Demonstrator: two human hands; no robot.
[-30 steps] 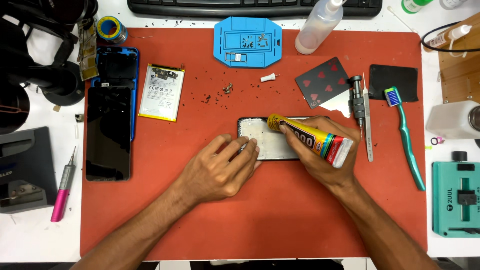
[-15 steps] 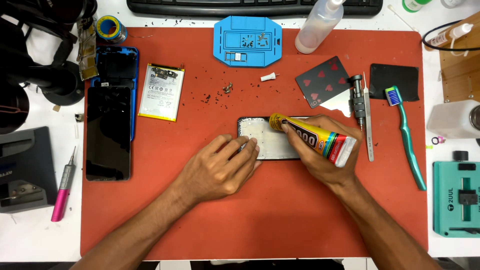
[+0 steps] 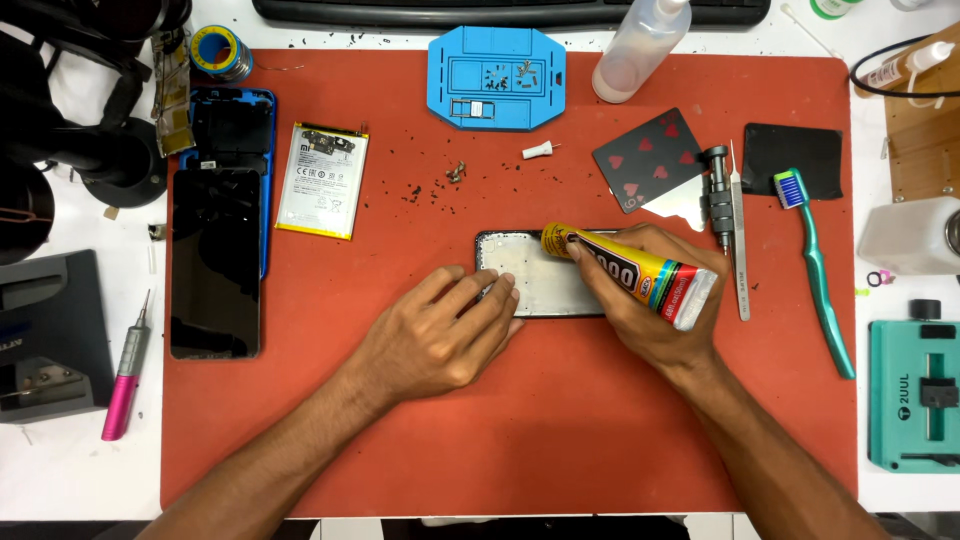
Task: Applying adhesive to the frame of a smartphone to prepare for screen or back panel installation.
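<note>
On the red mat (image 3: pixel 520 440), near its middle, lies a phone frame (image 3: pixel 545 285), flat, dark-rimmed with a pale inside. The left hand (image 3: pixel 435 335) lies palm down on the frame's left end, fingers spread loosely and resting on it, gripping nothing. The right hand (image 3: pixel 650 310) is closed around a glue tube (image 3: pixel 630 268), yellow with a dark band, held slanting with its nozzle at the frame's far edge; whether the tip touches the rim cannot be told. Just right of this hand lie a screwdriver (image 3: pixel 717 195) and tweezers (image 3: pixel 738 240), side by side, and further right a green toothbrush (image 3: pixel 822 275) with a dark cloth (image 3: pixel 800 150) beyond it. A playing card (image 3: pixel 650 160) lies far of the right hand, next to a clear bottle (image 3: pixel 640 50). At the far middle sits a blue tray (image 3: pixel 497 75) with small screws in it; a white cap (image 3: pixel 538 151) lies near it. On the left, a battery (image 3: pixel 322 180) rests well apart from the frame, beside a blue back cover (image 3: pixel 232 125) and a dark screen (image 3: pixel 215 265). A pink tool (image 3: pixel 125 375) lies off the mat on the left, and a teal jig (image 3: pixel 915 395) off it on the right.
</note>
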